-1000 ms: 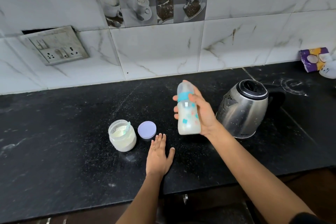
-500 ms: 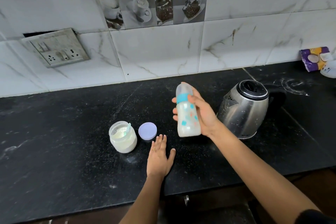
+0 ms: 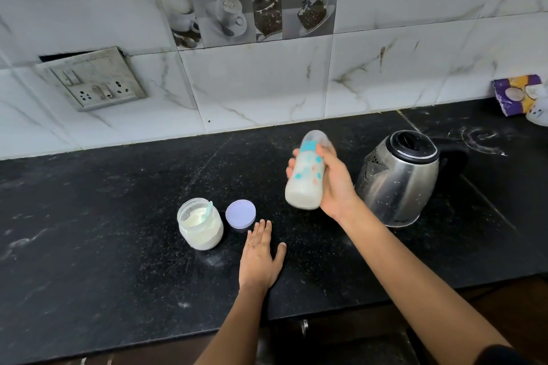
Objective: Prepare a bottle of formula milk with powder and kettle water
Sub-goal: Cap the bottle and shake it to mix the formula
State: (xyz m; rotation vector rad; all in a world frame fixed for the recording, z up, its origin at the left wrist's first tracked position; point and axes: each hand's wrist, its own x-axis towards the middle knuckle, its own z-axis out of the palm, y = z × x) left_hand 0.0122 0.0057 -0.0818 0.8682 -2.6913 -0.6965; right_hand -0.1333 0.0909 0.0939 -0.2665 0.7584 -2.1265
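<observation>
My right hand (image 3: 335, 184) grips a capped baby bottle (image 3: 305, 178) full of white milk, held above the black counter (image 3: 103, 246) and tilted with its top leaning away to the right. My left hand (image 3: 261, 258) lies flat on the counter, fingers straight, just right of an open glass jar of white powder (image 3: 200, 224) with a pale green scoop in it. The jar's lilac lid (image 3: 240, 214) lies flat beside the jar, just beyond my fingertips. A steel kettle (image 3: 398, 178) with a black lid stands to the right of the bottle.
A marble-tiled wall with a socket plate (image 3: 95, 80) runs behind the counter. A purple and yellow packet (image 3: 516, 95) and a white object sit at the far right against the wall. White powder smears mark the counter behind the kettle. The counter's front edge runs below my arms.
The bottle in my right hand has shifted slightly and tilted more, its top leaning right. My left hand stays flat on the counter.
</observation>
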